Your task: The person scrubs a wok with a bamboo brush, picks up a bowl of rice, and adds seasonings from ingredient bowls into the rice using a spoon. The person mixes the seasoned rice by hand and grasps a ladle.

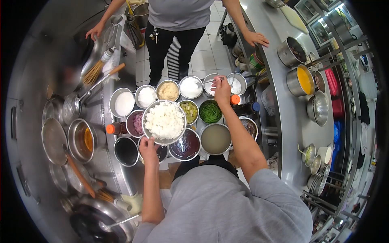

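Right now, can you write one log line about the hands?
Left hand: gripping metal bowl heaped with white rice | Right hand: holding spoon near white powder | Other person's hand: at edge of steel counter

You have bright, fairly even light, with white glare at the upper right and a pale sheen on the steel bench (292,125). The white rice (164,120) shows clear texture. Fisheye distortion bends your edges toward black corners; the upper left looks smeared and blurred.
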`<action>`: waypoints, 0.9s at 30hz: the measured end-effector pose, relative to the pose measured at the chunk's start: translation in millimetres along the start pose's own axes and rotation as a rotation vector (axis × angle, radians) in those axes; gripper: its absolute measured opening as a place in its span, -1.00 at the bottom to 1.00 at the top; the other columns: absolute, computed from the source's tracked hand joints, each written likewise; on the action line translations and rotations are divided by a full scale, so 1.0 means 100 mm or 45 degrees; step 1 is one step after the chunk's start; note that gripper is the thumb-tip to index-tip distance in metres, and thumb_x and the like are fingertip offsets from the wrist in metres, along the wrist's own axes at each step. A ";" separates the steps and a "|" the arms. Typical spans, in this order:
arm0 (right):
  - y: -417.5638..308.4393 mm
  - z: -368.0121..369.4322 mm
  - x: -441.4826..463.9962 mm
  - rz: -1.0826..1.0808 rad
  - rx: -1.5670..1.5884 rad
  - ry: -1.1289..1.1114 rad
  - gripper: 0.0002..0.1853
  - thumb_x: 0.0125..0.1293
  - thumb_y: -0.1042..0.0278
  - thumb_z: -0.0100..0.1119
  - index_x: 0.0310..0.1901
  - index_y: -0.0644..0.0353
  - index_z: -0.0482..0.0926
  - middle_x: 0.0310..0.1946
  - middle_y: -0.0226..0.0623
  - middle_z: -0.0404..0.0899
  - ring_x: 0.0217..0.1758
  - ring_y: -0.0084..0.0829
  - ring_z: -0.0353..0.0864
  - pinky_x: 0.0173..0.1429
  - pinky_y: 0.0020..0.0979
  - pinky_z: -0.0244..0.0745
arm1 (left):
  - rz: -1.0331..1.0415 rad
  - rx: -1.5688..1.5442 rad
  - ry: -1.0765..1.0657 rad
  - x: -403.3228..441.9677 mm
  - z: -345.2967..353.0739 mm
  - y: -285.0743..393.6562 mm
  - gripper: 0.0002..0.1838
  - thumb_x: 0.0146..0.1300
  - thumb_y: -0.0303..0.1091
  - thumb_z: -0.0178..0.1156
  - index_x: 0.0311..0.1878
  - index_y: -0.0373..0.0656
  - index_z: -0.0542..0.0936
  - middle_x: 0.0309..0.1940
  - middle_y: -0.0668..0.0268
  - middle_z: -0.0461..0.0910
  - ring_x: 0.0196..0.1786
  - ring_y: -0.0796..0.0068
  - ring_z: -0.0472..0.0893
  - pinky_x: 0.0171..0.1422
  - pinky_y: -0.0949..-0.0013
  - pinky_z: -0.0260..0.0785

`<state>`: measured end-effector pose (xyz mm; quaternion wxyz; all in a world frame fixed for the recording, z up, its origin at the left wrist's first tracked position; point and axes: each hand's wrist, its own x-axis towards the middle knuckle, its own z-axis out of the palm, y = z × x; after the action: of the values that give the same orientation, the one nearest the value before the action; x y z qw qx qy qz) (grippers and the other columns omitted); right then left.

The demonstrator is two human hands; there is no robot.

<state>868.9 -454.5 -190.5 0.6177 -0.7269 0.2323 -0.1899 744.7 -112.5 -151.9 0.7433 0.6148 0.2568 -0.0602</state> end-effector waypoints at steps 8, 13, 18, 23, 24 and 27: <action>0.11 0.02 0.04 0.138 0.140 0.079 -0.81 0.49 0.37 -0.08 -0.16 0.31 0.48 -0.41 -0.24 0.55 -0.44 -0.48 0.61 -0.45 -0.42 0.65 | 0.008 0.035 0.002 0.15 0.04 -0.03 -0.81 0.32 -0.43 0.14 -0.39 -0.08 0.34 -0.36 0.45 0.46 -0.28 0.66 0.46 -0.19 0.46 0.43; 0.08 0.02 0.06 0.181 0.104 0.063 -0.80 0.49 0.37 -0.10 -0.16 0.33 0.46 -0.41 -0.22 0.55 -0.44 -0.47 0.61 -0.45 -0.40 0.68 | 0.044 0.005 -0.012 0.24 0.07 -0.06 -0.80 0.32 -0.44 0.13 -0.41 -0.08 0.34 -0.36 0.44 0.47 -0.29 0.66 0.47 -0.22 0.48 0.44; 0.07 -0.01 0.07 0.289 0.312 0.109 -0.78 0.51 0.35 -0.14 -0.11 0.33 0.44 -0.33 -0.18 0.51 -0.34 -0.44 0.55 -0.28 -0.34 0.74 | 0.051 0.011 -0.008 0.37 0.13 -0.10 -0.79 0.33 -0.44 0.13 -0.42 -0.09 0.34 -0.35 0.42 0.49 -0.27 0.65 0.48 -0.19 0.45 0.46; -0.20 -0.06 -0.04 0.285 0.431 0.106 -0.78 0.51 0.34 -0.13 -0.11 0.33 0.44 -0.33 -0.19 0.50 -0.34 -0.46 0.54 -0.29 -0.35 0.73 | 0.077 -0.002 -0.008 0.53 0.22 -0.15 -0.79 0.31 -0.45 0.14 -0.44 -0.09 0.36 -0.35 0.41 0.50 -0.28 0.63 0.48 -0.16 0.40 0.50; -0.30 -0.06 -0.08 0.264 0.465 0.088 -0.77 0.51 0.33 -0.13 -0.11 0.34 0.44 -0.33 -0.19 0.50 -0.34 -0.47 0.53 -0.27 -0.35 0.73 | 0.098 0.035 -0.001 0.60 0.21 -0.20 -0.80 0.29 -0.46 0.15 -0.44 -0.10 0.37 -0.36 0.41 0.49 -0.28 0.61 0.50 -0.18 0.41 0.51; -0.63 -0.04 -0.25 0.212 0.488 -0.047 -0.78 0.52 0.32 -0.12 -0.10 0.32 0.44 -0.33 -0.20 0.50 -0.34 -0.47 0.51 -0.25 -0.34 0.73 | 0.104 0.001 -0.008 0.64 0.35 -0.20 -0.82 0.27 -0.46 0.15 -0.44 -0.13 0.38 -0.37 0.38 0.45 -0.30 0.58 0.49 -0.26 0.42 0.52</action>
<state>852.8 -435.2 -127.4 0.7625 -0.5777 0.2396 -0.1655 802.2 -135.4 -194.8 0.7456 0.6250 0.2291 -0.0317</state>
